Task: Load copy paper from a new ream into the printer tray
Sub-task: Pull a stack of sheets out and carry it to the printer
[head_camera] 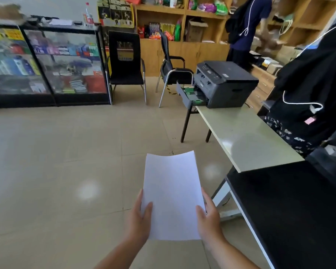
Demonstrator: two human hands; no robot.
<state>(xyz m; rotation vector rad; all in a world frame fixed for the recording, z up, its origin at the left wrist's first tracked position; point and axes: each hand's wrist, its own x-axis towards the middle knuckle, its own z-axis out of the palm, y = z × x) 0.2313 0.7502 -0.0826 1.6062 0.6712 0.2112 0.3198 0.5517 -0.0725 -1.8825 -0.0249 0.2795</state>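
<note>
A white stack of copy paper [172, 193] is held flat in front of me above the floor. My left hand [140, 220] grips its left edge and my right hand [209, 218] grips its right edge, thumbs on top. Ahead to the right, a dark grey printer [225, 82] stands at the far end of a pale table [244, 136]. Its paper tray [190, 95] is pulled out toward the left, past the table's end, showing green guides inside. The far edge of the paper sags slightly.
A black desk surface [291, 210] lies at my right. Two black chairs [126, 66] stand beyond the printer, a glass display case [47, 61] at left, wooden shelves at the back. A person in dark clothes [246, 30] stands behind the printer; dark garments [310, 90] hang at right.
</note>
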